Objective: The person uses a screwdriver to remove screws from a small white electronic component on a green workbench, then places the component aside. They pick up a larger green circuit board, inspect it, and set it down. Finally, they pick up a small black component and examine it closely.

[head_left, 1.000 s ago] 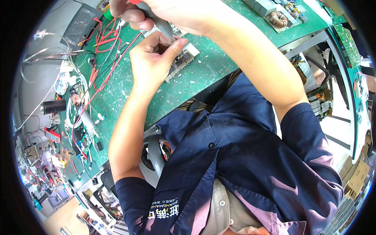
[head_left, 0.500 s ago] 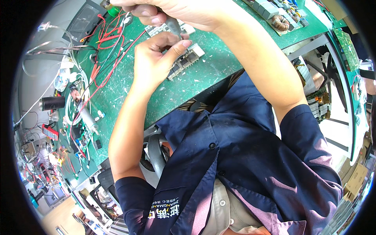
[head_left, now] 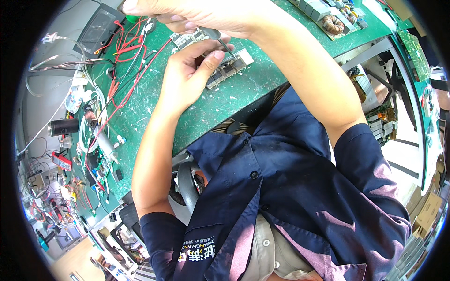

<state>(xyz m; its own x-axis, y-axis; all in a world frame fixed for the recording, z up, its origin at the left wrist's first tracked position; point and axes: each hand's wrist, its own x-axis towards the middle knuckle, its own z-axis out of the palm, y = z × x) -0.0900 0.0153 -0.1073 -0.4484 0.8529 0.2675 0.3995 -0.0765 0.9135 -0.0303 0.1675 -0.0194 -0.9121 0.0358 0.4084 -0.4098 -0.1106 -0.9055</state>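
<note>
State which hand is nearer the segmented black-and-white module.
Left. The left hand is at the left of the segmented module, thumb overlapping it in view; the right hand is farther up, holding a screwdriver angled toward it.

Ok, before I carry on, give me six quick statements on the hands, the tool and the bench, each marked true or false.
1. The right hand holds a thin-shafted tool. True.
2. The tool's shaft points away from the black-and-white module. False: it points toward the module.
3. The left hand is at the module. True.
4. Both hands wear thick gloves. False: both are bare.
5. Red leads lie to the left of the left hand. True.
6. The green bench top carries only the module. False: the leads and a board with a copper-coloured ring coil are on it too.
</note>
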